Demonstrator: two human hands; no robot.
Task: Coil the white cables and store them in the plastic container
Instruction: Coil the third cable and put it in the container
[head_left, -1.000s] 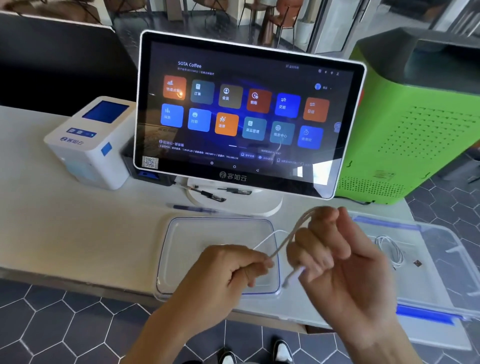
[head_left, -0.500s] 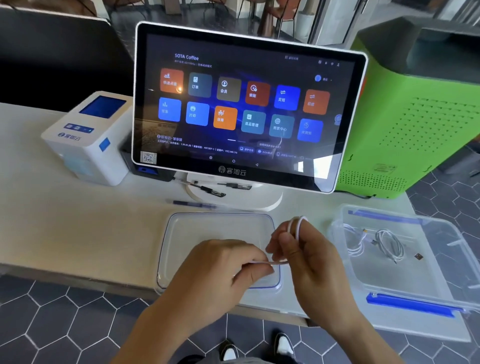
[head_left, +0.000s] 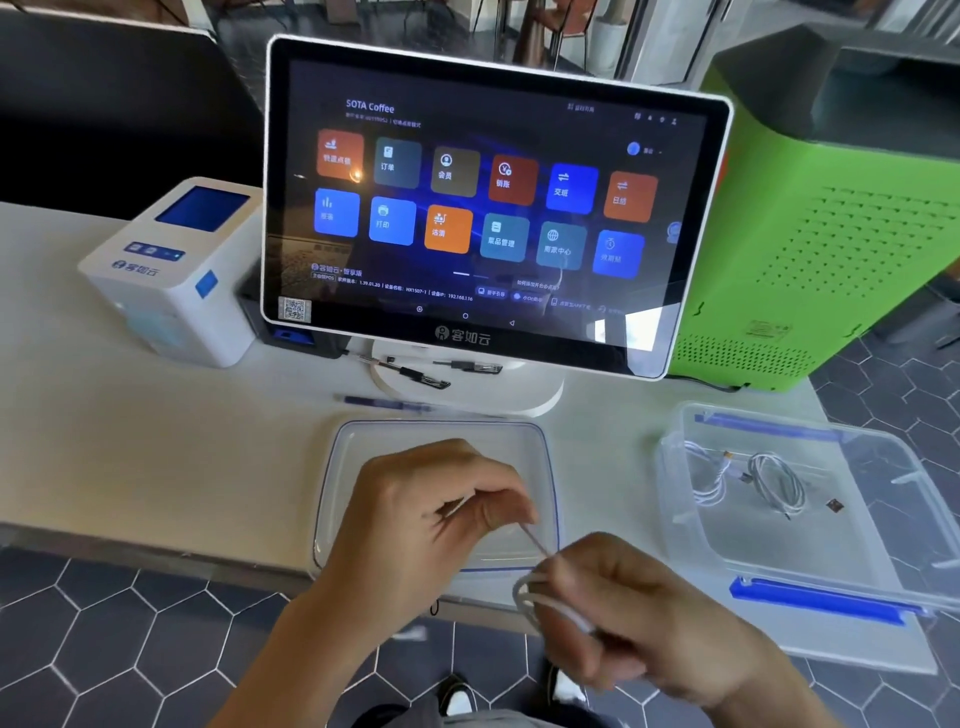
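- Pinching the taut tail of the thin white cable (head_left: 535, 540), the left hand (head_left: 431, 514) sits up-left of the right hand (head_left: 639, 618)
- Right fingers (head_left: 597, 566) clamp its small loops
- Clear plastic container (head_left: 883, 566) lies right on the counter (head_left: 156, 447), nearer the right hand

Both hands are held low in front of the body. The left hand (head_left: 441, 499) is curled, fingertips pinched. The right hand (head_left: 623, 613) is curled, palm inward.

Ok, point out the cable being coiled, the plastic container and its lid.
white cable (head_left: 530, 597), head view, on the looped part.
plastic container (head_left: 810, 605), head view, on its blue near clip.
lid (head_left: 343, 447), head view, on its bare left edge.
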